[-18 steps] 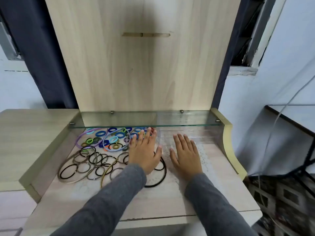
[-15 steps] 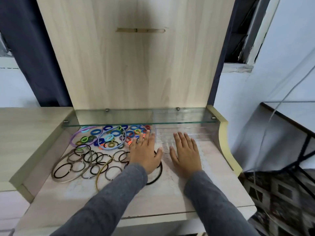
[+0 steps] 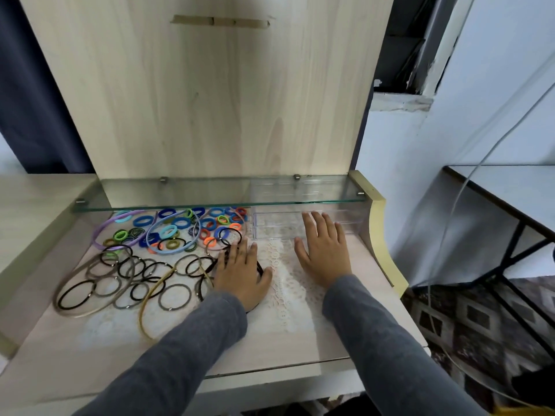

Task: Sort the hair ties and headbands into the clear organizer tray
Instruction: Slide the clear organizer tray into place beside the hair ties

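Left hand (image 3: 240,274), right hand (image 3: 324,253) laid flat, nothing gripped; the clear tray (image 3: 276,228) could be shoved back by fingertips.

Soft, even light, brightest on the wall (image 3: 405,145) right of the glass shelf (image 3: 180,190). Just beneath the shelf the hair ties (image 3: 180,223) sit slightly dimmer. Straight lines bow far from the shelf.

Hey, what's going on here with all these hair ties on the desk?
A person has both hands flat on the desk. The left hand rests on the right edge of the loose pile of hair ties and headbands; the right hand lies on the lace mat, fingertips at the clear organizer tray under the glass shelf. The tray looks empty, so no sorting shows yet.
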Available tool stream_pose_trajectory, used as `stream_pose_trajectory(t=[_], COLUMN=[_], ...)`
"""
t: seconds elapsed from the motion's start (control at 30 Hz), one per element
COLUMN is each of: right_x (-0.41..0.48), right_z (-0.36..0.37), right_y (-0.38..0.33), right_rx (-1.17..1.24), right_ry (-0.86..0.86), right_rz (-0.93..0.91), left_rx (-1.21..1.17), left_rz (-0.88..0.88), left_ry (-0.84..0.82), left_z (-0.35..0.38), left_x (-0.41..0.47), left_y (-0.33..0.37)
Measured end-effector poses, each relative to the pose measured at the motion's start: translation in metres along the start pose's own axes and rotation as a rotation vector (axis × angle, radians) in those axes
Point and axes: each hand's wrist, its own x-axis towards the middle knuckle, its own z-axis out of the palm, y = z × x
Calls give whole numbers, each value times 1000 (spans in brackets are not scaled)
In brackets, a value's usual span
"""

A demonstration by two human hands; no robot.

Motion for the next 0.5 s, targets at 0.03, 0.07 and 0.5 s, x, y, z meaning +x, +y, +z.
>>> stream_pose_trajectory(t=[0.03, 0.07, 0.5], right_x=[0, -1, 3], right_z=[1, 1, 2], right_y=[-1, -1, 2], right_rx=[-6, -9, 8], right_ry=[0, 1, -19], right_rz=[1, 2, -16], left_rx=[1, 1, -69], left_rz=[0, 0, 5], left_ry=[0, -3, -10], left_z=[1, 1, -12], left_x=[1, 1, 17], left_y=[-1, -2, -14])
